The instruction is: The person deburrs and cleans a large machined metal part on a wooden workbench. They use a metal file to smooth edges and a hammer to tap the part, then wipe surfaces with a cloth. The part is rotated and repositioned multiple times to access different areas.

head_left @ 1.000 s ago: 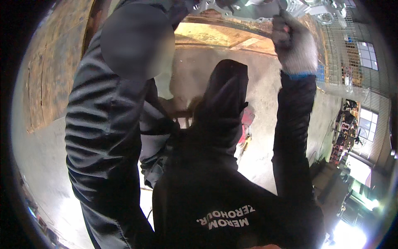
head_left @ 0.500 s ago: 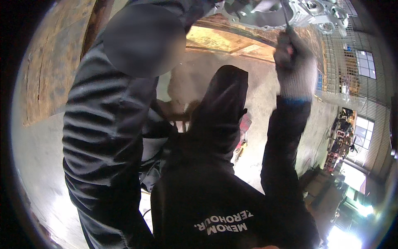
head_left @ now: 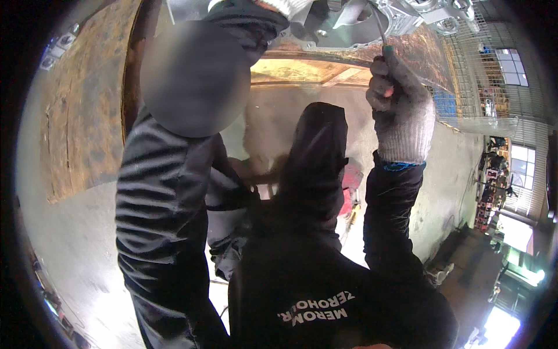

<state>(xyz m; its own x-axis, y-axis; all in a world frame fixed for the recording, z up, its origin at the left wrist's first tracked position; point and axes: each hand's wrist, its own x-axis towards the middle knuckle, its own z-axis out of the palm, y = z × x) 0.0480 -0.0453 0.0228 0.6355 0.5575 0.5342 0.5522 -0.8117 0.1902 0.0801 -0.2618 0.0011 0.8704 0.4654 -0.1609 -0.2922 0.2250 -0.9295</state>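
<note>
My right hand [head_left: 401,87], in a grey and white knit glove with a blue cuff edge, is closed around a slim hand tool [head_left: 381,26] with a metal shaft and a bit of green at the grip. The shaft reaches up into a silvery cast-metal housing [head_left: 343,32] at the top of the view. Only a white-gloved strip of my left hand [head_left: 285,4] shows beside the housing, past its dark sleeve; its fingers are out of view. Whether it holds the housing cannot be told.
Under the housing is a wooden crate or pallet [head_left: 308,70]. A large worn wooden board [head_left: 87,104] stands at the left. Wire mesh [head_left: 465,70] rises at the right, with cluttered shelving [head_left: 491,180] beyond. My knee and dark clothing fill the middle.
The view has shifted, showing more of the housing's left part and some of my left glove. My right hand sits slightly lower and further left, still gripping the tool.
</note>
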